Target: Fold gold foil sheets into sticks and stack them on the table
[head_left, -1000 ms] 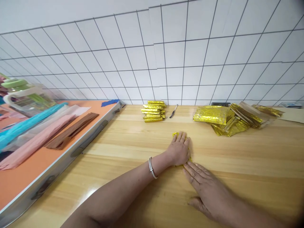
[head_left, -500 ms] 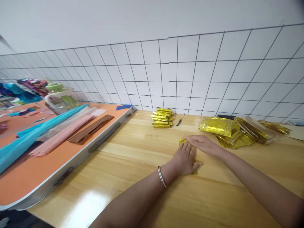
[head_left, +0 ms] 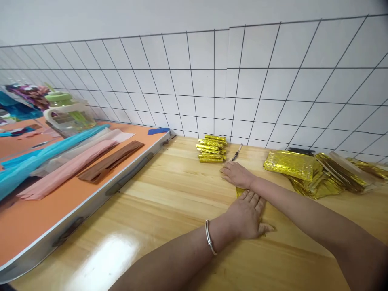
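My left hand [head_left: 247,212], with a silver bracelet on its wrist, lies flat on a piece of gold foil [head_left: 240,191], pressing it against the table. Most of that foil is hidden beneath the hand; a small part shows above the fingers. Reaching across beyond it, my right hand [head_left: 237,174] is low over the tabletop with its fingers pointing left, and I see nothing held in it. Just past its knuckles lies a pen [head_left: 237,152]. To the left of the pen is a stack of folded gold foil strips [head_left: 212,149].
At the right lie a flat gold foil packet [head_left: 289,165], loose gold foil [head_left: 325,184] and a dark object [head_left: 301,151]. An orange-topped table [head_left: 100,202] on the left carries blue, pink and brown crepe paper [head_left: 112,161] and a green-lidded bottle [head_left: 59,97]. A gridded wall [head_left: 182,85] stands behind.
My right hand has moved leftward and away from me, off the foil towards the pen and stack. My left hand stays flat on the foil. The camera view has shifted slightly.
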A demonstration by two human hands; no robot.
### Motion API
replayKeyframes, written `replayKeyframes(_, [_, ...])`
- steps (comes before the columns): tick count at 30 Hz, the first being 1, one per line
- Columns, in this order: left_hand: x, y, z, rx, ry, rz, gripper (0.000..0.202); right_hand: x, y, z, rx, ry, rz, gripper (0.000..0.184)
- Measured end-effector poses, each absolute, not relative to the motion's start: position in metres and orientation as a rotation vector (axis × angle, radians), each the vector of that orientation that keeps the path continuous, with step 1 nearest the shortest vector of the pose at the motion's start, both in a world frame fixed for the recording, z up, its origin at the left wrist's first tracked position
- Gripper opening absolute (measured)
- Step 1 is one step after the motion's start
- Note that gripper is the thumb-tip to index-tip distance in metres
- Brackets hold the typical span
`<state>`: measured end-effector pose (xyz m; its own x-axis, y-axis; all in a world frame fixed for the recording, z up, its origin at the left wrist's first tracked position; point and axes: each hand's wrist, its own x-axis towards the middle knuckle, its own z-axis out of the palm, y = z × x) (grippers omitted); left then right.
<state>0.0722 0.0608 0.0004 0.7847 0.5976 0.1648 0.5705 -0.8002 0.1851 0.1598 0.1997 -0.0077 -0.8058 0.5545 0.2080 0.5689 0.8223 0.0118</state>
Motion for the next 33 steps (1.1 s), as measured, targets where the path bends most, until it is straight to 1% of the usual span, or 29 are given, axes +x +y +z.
replayKeyframes(9, [0.061,0.031,0.015,2.825,0.711,0.213,0.093,0.164,0.199,-0.015,-0.783,-2.768,-0.255,0.029])
replayKeyframes(15, [0.054,0.0,0.018,2.783,0.683,0.16,0.093,0.166,0.197,-0.018,-0.835,-2.716,-0.292,0.029])
replayKeyframes(18, [0.048,-0.007,0.024,2.759,0.663,0.135,0.087,0.166,0.195,-0.017,-0.856,-2.705,-0.308,0.029])
replayKeyframes(21, [0.042,0.008,0.034,2.676,0.546,0.172,0.079,0.166,0.192,-0.016,-0.858,-2.701,-0.327,0.029])
replayKeyframes(23, [0.04,0.031,0.038,2.639,0.387,0.226,0.052,0.166,0.191,-0.015,-0.857,-2.698,-0.342,0.028])
replayKeyframes(24, [0.039,0.045,0.038,2.65,0.34,0.245,0.042,0.166,0.19,-0.015,-0.856,-2.696,-0.349,0.027])
replayKeyframes(25, [0.039,0.058,0.036,2.689,0.309,0.278,0.039,0.166,0.19,-0.015,-0.855,-2.695,-0.355,0.027])
replayKeyframes(28, [0.039,0.088,0.023,2.809,0.278,0.187,0.042,0.166,0.191,-0.015,-0.848,-2.698,-0.364,0.027])
replayKeyframes(33, [0.039,0.086,0.008,2.846,0.402,0.058,0.065,0.166,0.193,-0.018,-0.846,-2.704,-0.339,0.026])
